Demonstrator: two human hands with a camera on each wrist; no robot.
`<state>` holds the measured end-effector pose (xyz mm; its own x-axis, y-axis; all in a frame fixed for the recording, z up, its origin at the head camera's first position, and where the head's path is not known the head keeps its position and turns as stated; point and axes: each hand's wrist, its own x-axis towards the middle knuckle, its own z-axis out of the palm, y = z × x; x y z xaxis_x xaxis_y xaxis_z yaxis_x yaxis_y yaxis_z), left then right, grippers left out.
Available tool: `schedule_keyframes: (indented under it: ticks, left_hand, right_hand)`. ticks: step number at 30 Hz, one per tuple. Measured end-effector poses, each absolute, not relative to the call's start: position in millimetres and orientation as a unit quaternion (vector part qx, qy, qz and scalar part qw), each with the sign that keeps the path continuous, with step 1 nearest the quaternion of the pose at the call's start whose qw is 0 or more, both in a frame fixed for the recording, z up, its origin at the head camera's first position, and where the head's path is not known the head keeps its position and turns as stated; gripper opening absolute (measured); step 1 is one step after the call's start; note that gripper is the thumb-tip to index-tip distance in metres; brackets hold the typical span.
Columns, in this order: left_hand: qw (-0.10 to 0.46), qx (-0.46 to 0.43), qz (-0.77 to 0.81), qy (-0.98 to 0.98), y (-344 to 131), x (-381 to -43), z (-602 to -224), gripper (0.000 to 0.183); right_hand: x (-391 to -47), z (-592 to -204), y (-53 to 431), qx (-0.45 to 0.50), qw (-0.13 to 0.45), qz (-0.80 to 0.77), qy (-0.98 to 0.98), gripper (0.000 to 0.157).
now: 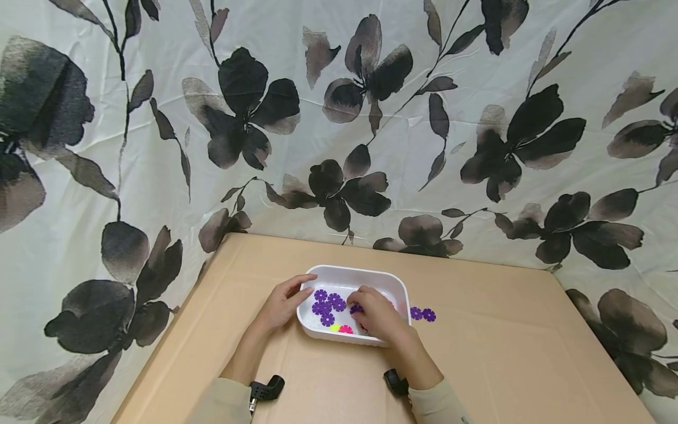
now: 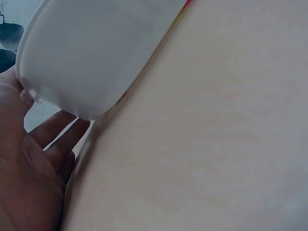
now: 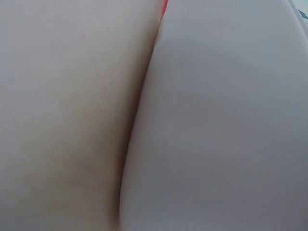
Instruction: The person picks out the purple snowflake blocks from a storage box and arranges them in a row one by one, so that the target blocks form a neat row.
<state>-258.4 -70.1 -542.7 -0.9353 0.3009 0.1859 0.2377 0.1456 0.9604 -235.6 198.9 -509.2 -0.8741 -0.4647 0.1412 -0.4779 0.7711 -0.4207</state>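
Observation:
A white plastic tray [image 1: 349, 274] stands on the tabletop, holding several purple flower-shaped pieces [image 1: 327, 320]. A pink flower-shaped piece [image 1: 345, 329] and a yellow piece [image 1: 334, 327] lie by its near wall. My left hand [image 1: 282, 303] grips the tray's left end; in the left wrist view, its fingers lie against the outer wall. Inside the tray, my right hand [image 1: 378, 314] has thumb and fingers bent around a purple flower-shaped piece [image 1: 356, 308], partly hidden by the fingers. The right wrist view shows just the tray's outer wall [image 3: 216, 120] and the tabletop, no hand.
Two purple flower-shaped pieces [image 1: 422, 314] lie side by side on the tan tabletop [image 1: 503, 353], just right of the tray. A white cloth with dark flowers [image 1: 339, 141] hangs behind the table. Black wrist cameras [image 1: 268, 388] sit on both forearms.

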Motion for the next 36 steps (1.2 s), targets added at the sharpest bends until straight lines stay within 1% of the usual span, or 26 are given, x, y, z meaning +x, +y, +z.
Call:
schedule_keyframes:
  ticks: [4,15,24,36]
  left_hand:
    - [0.025,0.176,0.631,0.755,-69.1,-258.5,-542.2,0.035]
    - [0.024,0.171,0.626,0.760,-66.9,-259.3,-541.6,0.036]
    - [0.023,0.169,0.630,0.758,-64.6,-259.8,-541.3,0.036]
    - [0.021,0.167,0.628,0.760,-63.3,-260.8,-540.6,0.036]
  right_hand:
    - [-236.6,-509.3,199.7,0.243,0.012,0.235,-0.941,0.022]
    - [-238.9,-507.8,202.3,0.246,0.020,0.217,-0.944,0.014]
    - [-239.4,-508.1,204.7,0.243,0.009,0.242,-0.939,0.017]
    - [-244.2,-506.0,206.7,0.280,0.008,0.269,-0.921,0.008]
